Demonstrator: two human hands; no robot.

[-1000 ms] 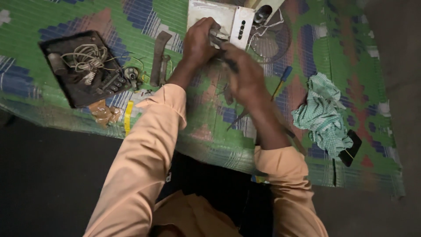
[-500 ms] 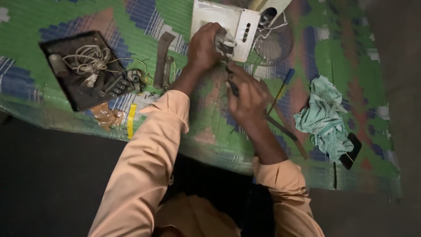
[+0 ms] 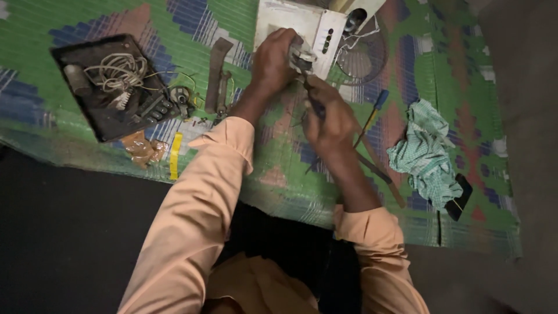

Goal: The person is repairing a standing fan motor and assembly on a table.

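My left hand (image 3: 272,63) grips a small grey electrical part (image 3: 302,55) just in front of a white switch box (image 3: 290,23) lying on the green woven mat (image 3: 261,174). My right hand (image 3: 330,119) is closed around a thin dark-handled tool (image 3: 308,93) whose tip is set against that part. Both forearms wear peach sleeves. The part's details are mostly hidden by my fingers.
A black tray (image 3: 110,87) with coiled wire and small parts lies at the left. Beside it rest a metal tool (image 3: 216,75), a yellow tool (image 3: 175,156) and a crumpled wrapper (image 3: 139,148). At right: a blue-handled screwdriver (image 3: 372,113), a green checked cloth (image 3: 427,154), a black phone (image 3: 459,197), wire loops (image 3: 360,46).
The view has shifted slightly; both hands stay together at the small part by the switch box, with the right hand's tool still held against it.
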